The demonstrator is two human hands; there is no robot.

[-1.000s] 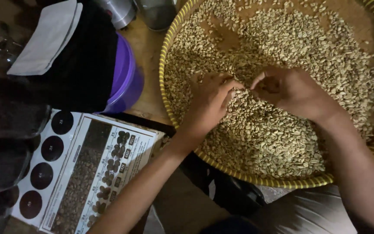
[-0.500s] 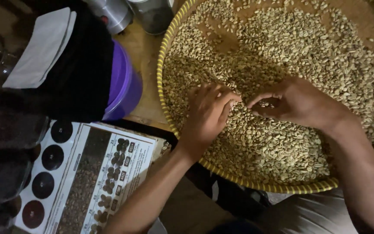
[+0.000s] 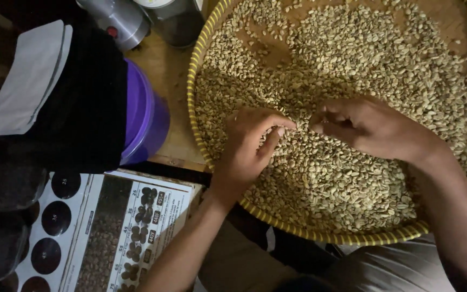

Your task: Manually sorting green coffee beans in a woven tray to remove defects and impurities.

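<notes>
A wide, round woven tray with a yellow-striped rim (image 3: 201, 135) fills the right of the view, resting on a brown wooden surface (image 3: 171, 70). It carries a spread layer of pale greenish-tan unroasted beans (image 3: 352, 59), thick in most places and thin near the top, where the bare tray bottom shows. To the left stands a purple plastic bucket (image 3: 147, 119), partly under a black cloth (image 3: 82, 108) with a grey flap. Below that lies a printed chart with dark round colour samples (image 3: 60, 216).

Both hands lie on the beans near the tray's middle, close together. The left hand (image 3: 247, 148) rests palm down, its fingers (image 3: 277, 121) narrowed, thumb and forefinger nearly meeting at the beans. The right hand (image 3: 371, 127) is curled, its fingers (image 3: 325, 116) pinched narrow; whether a bean sits between them I cannot tell.
</notes>
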